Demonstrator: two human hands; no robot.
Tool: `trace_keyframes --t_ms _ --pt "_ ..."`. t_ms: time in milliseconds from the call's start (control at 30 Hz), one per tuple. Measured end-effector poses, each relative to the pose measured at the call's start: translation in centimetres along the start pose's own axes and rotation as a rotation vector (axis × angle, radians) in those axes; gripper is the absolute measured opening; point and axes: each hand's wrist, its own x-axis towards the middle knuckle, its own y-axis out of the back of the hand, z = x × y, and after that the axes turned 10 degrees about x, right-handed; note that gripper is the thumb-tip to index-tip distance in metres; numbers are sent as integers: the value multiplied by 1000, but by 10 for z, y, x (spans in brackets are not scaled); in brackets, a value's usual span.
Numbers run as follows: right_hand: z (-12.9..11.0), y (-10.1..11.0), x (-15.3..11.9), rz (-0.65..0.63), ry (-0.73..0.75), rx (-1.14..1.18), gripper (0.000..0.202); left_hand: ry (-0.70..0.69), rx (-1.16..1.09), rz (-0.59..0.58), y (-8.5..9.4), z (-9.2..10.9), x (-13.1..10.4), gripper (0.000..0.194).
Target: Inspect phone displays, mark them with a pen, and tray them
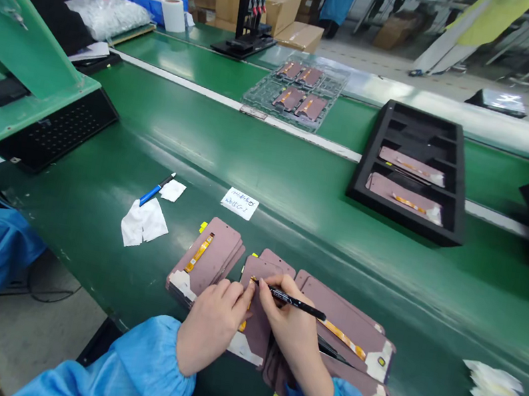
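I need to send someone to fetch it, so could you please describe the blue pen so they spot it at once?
Start at the green work surface and look left of the small handwritten note. The blue pen lies slanted across two white wipes. Unlike the black tool in the right hand, nobody holds it.

Two bare hands meet close together low in the view, both forearms in bright blue sleeves with gathered cuffs rising from the bottom edge. The left hand lies palm down, fingers curled loosely, thumb reaching toward the right hand. The right hand is angled inward, its fingers pinched closed in a writing grip, wrist bent, a blue band around the wrist.
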Motion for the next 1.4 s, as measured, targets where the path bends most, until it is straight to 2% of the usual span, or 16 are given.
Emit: trace_keyframes --t_ms 367,500,600,733,833,1000,1200,1400 --pt "2 2 0 12 0 29 19 5 -2 10 1 1 0 42" --pt "-6 8 -4 46 -114 131 25 16 -70 26 2 -4 1 42" --pt "-17 18 -13 83 -196 207 29 75 -144 73 7 -8 -4 40" --pt "-28 27 -27 61 -279 268 34 159 -133 111 13 -8 -11 39" --pt "-32 24 -34 39 -341 353 38 149 -159 86 15 -3 -14 40" --pt "-31 13 -40 28 -416 486 36 174 -348 45 19 7 -16 42" --pt "-24 14 -38 80 -358 606 37 248 -540 92 17 9 -11 45" --pt "-24 26 -40 105 -318 604 36 451 -1003 19 8 9 -3 59"
